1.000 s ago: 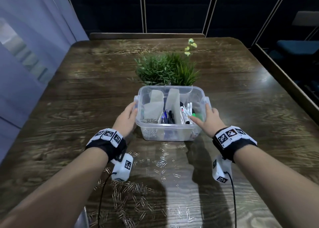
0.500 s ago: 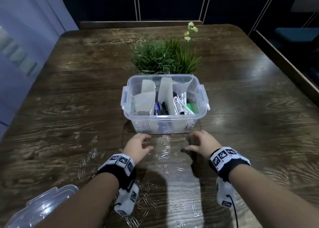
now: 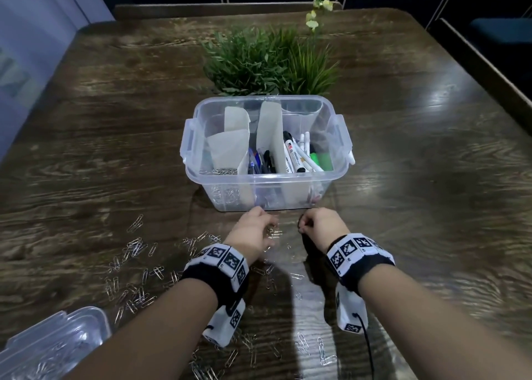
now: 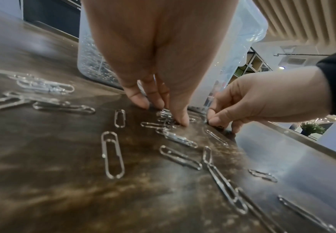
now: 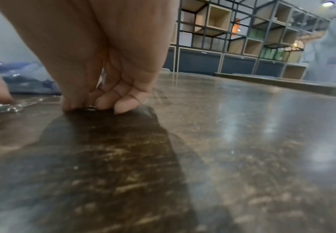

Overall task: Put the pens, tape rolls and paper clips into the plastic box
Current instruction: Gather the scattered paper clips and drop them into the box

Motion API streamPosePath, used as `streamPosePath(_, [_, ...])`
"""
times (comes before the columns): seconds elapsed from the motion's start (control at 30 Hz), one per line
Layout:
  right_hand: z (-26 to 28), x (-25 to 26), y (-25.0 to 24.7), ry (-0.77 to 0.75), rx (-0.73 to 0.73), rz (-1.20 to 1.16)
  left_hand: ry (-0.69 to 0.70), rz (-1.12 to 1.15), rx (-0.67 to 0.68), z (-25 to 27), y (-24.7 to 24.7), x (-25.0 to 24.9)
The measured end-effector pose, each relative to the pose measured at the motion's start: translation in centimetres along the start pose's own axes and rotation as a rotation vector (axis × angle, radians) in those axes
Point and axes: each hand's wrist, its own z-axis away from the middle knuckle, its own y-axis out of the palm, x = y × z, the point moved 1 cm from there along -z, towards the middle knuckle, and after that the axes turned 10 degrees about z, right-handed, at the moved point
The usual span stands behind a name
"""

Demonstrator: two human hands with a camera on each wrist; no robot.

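The clear plastic box [image 3: 260,196] stands mid-table, split by white card dividers. Pens and markers [image 3: 298,155] lie in its right parts and a heap of paper clips [image 3: 224,171] in its left. Several loose paper clips [image 3: 135,264] are strewn over the table in front. My left hand [image 3: 260,232] is just before the box, and its thumb and fingers pinch a small bunch of clips [image 4: 165,114] on the wood. Beside it, my right hand [image 3: 309,225] has its curled fingers pinching one clip [image 5: 89,108] against the table. No tape rolls show.
A potted green plant [image 3: 267,60] stands right behind the box. The box's clear lid [image 3: 51,342] lies at the near left corner. More clips [image 3: 313,348] lie between my forearms. A raised ledge [image 3: 489,71] runs along the table's right edge.
Both hands let go of the box's sides, drew back to the table in front of it, and curled their fingers onto paper clips. The box stays put.
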Motion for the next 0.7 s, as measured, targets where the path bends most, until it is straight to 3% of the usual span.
streamPosePath(0.23, [0.9,0.9,-0.9,-0.097,0.153,0.084,-0.003,-0.049,-0.007,0.3,-0.5,-0.9])
streamPosePath(0.4, [1.4,0.3,0.1,-0.293,-0.033,-0.050,-0.022,-0.077,0.005,0.6,-0.5,-1.2])
streamPosePath(0.57, [0.7,2.0,0.7,-0.438,-0.015,0.020,-0.143,-0.087,0.076,0.1,-1.1,-0.7])
streamPosePath(0.7, [0.5,2.7,0.9,-0.403,-0.008,0.081,-0.077,-0.023,-0.032,1.8,-2.3,0.5])
